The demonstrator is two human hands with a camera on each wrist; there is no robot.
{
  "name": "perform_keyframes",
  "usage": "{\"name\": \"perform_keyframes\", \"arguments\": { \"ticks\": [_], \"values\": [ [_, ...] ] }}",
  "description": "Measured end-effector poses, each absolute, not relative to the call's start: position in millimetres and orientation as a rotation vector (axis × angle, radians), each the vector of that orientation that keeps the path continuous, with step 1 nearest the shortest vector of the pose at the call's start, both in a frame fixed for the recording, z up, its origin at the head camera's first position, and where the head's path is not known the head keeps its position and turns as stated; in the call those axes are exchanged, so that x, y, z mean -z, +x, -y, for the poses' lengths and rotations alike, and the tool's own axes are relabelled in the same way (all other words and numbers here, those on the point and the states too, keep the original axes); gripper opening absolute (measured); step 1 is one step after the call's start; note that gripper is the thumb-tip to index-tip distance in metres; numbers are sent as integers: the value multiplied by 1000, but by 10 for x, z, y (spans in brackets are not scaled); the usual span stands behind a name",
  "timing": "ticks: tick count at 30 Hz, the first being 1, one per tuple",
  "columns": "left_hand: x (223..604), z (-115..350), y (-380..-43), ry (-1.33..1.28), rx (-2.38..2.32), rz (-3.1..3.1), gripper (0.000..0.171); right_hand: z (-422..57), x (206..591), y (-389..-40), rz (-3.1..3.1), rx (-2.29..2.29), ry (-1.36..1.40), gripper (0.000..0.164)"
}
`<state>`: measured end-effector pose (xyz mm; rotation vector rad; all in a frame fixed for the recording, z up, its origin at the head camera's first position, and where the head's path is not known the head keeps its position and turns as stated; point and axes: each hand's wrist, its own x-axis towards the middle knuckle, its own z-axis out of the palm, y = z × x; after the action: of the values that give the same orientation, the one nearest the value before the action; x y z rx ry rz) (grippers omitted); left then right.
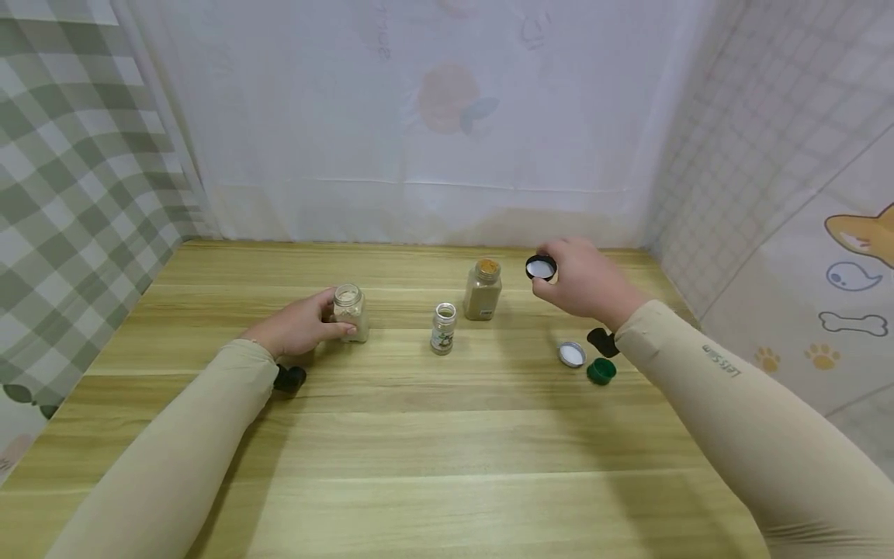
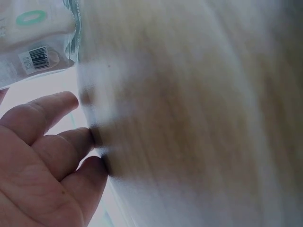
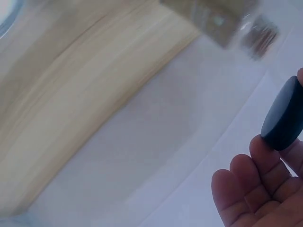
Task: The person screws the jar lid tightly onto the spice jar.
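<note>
My left hand [image 1: 300, 322] grips an open clear jar [image 1: 351, 317] of pale powder, thumb and forefinger on its sides. The jar stands upright on the table. In the left wrist view its barcode label [image 2: 38, 59] shows, and the other fingers [image 2: 52, 111] reach down to the tabletop. My right hand [image 1: 583, 283] pinches a black lid [image 3: 284, 116] by its rim, raised above the table. Its white liner faces the head camera. Left of it stands an open square jar [image 1: 483, 293] of brownish powder. A smaller open glass jar [image 1: 443, 330] stands between the two larger jars.
On the right side of the wooden table [image 1: 419, 450] lie a white-lined lid [image 1: 572, 355] and a green lid [image 1: 601, 371]. A dark object [image 1: 603, 342] is partly behind the right sleeve. White cloth [image 1: 314, 116] hangs along the back edge; checked cloth [image 1: 70, 124] hangs at left.
</note>
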<state>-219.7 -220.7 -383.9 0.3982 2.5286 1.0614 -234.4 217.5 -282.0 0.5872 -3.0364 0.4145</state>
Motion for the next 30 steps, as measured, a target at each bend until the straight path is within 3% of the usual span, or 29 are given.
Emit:
{"name": "perform_keyframes", "arguments": {
  "ticks": [30],
  "values": [
    [3850,2204,-2205,392,-1053,-2546,52,-1042,2834,-2208,2963,-435,862,39]
  ]
}}
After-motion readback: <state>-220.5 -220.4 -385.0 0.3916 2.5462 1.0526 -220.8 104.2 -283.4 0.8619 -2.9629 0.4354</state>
